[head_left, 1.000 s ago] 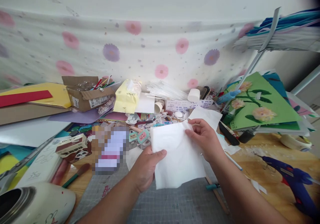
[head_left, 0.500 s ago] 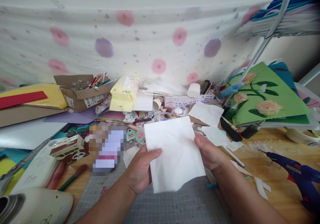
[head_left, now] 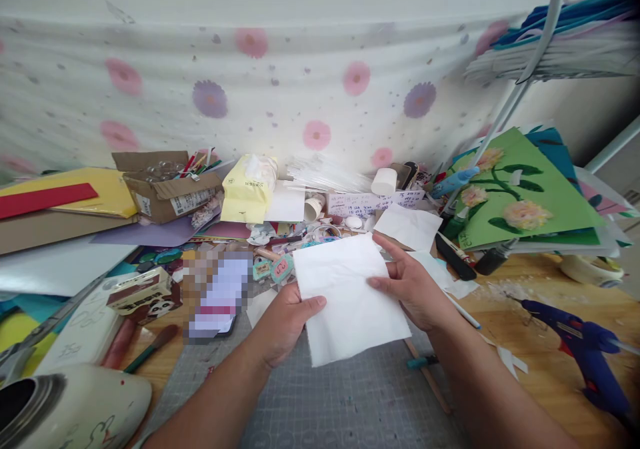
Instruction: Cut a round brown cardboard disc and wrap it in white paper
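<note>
A square white tissue sheet (head_left: 347, 295) is held up above the grey cutting mat (head_left: 345, 402). My left hand (head_left: 285, 322) pinches its left edge, thumb on top. On the right edge, my right hand (head_left: 413, 289) grips the sheet with the thumb on its face and the fingers behind. Another white sheet (head_left: 407, 225) lies on the table just beyond my right hand.
A blue glue gun (head_left: 580, 342) lies on the wooden table at right. Green card with paper flowers (head_left: 520, 202) leans at the back right. A cardboard box (head_left: 167, 185), a yellow tissue pack (head_left: 247, 189), a panda box (head_left: 145, 292) and craft clutter fill the back and left.
My right hand slid from the sheet's top corner down to its right edge and now holds it mid-edge with the thumb on front. The sheet stays flat between both hands.
</note>
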Motion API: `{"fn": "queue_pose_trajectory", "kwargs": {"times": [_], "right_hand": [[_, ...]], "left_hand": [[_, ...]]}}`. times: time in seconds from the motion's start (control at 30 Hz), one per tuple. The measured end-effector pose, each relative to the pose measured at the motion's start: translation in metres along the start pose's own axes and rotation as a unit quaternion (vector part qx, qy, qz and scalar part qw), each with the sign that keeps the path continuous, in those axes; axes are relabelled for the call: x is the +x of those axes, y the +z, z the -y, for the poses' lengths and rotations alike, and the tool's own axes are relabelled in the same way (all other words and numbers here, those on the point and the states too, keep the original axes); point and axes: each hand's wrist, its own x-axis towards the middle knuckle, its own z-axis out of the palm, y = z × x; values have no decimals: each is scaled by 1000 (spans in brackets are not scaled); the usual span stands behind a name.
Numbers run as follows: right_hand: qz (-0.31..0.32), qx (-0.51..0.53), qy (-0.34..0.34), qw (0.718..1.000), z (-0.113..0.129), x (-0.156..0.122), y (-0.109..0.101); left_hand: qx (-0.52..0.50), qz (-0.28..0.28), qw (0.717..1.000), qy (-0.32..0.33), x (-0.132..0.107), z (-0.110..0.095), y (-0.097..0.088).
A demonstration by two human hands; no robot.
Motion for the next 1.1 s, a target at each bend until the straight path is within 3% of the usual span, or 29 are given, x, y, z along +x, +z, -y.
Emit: {"fn": "queue_pose_trajectory", "kwargs": {"times": [0.3, 0.43, 0.53, 0.73, 0.8, 1.0, 1.1], "right_hand": [[-7, 81, -56, 995, 3, -16, 0], [64, 94, -33, 993, 4, -23, 0], [117, 52, 7, 992, 4, -29, -1], [95, -19, -9, 995, 8, -38, -5], [94, -22, -20, 995, 11, -40, -3], [101, 22, -42, 994, 9, -35, 1], [120, 7, -70, 990, 4, -28, -2]], "left_hand": [[-56, 9, 998, 27, -3, -3, 3], [-67, -1, 996, 53, -5, -2, 4], [-47, 21, 998, 40, -8, -3, 4], [45, 129, 990, 40, -15, -16, 4], [70, 143, 987, 29, -15, -19, 4], [78, 110, 991, 25, -11, -16, 1], [57, 60, 996, 16, -8, -16, 0]]}}
